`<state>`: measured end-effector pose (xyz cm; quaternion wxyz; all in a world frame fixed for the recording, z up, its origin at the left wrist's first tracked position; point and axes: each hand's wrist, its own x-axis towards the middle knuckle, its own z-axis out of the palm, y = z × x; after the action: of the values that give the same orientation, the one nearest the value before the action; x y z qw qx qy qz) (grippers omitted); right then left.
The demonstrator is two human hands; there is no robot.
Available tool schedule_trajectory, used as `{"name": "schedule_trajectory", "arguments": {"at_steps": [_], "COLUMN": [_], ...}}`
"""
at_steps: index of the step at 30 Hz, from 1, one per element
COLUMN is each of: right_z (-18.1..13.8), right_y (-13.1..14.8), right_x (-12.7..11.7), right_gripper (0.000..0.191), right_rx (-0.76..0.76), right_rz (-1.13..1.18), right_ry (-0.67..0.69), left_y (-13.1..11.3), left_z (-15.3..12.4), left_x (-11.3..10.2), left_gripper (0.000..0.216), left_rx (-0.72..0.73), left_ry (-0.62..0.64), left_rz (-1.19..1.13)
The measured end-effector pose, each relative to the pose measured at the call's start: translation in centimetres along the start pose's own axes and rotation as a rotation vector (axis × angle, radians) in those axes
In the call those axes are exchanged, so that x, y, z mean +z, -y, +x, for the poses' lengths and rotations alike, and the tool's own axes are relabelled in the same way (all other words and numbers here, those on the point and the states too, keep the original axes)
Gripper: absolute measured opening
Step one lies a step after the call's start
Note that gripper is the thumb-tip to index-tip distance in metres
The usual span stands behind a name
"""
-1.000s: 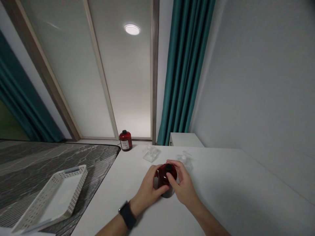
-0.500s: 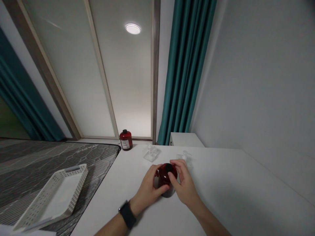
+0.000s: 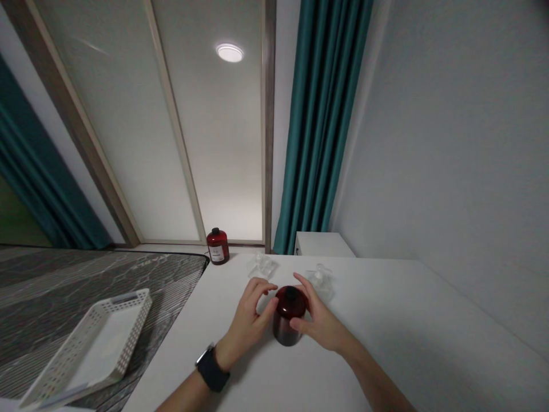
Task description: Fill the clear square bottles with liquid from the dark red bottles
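On the surface [image 3: 386,320], right fingers [image 3: 300,325] grasp a red bottle [image 3: 287,330], presumably stiff, slick, best held mid-body; left fingers [image 3: 266,312] loose.

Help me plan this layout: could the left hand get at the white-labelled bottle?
Probably yes, with a forward stretch: nothing visible stands between the left hand and the white-labelled bottle.

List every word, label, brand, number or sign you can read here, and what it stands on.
No text can be read.
White label on the far red bottle: dark print, too small and blurred to read.
Near dark-red bottle: no legible text on the parts in view.
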<state>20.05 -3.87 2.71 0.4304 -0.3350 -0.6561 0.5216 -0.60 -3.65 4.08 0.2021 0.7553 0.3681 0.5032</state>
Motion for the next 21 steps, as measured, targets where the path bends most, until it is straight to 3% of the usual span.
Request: {"name": "schedule_trajectory", "arguments": {"at_steps": [3,8,12,17,21], "right_z": [0.2,0.7,0.7,0.5,0.5], "right_y": [-0.8,-2.1,-2.3,-1.5,-1.0], "right_x": [1.1,3.0,3.6,3.3,3.2], "right_gripper": [0.099,0.080,0.073,0.070,0.064], "right_rx": [0.027,-0.073,-0.090,-0.087,-0.070], "right_rz": [0.077,0.213,0.184,0.177,0.186], "right_ry": [-0.022,-0.090,-0.156,-0.091,-0.064], "left_y": [-0.9,-2.2,-2.4,-2.1,-2.0], "left_z": [1.7,3.6,3.5,3.3,3.2], "left_x": [-0.4,0.1,0.7,0.4,0.3], "left_gripper": [0.012,0.016,0.021,0.007,0.013], "left_rx": [0.001,-0.054,-0.128,-0.166,-0.124], "left_ry": [0.042,0.147,0.127,0.148,0.187], "left_rz": [0.012,-0.017,-0.048,-0.135,-0.146]}}
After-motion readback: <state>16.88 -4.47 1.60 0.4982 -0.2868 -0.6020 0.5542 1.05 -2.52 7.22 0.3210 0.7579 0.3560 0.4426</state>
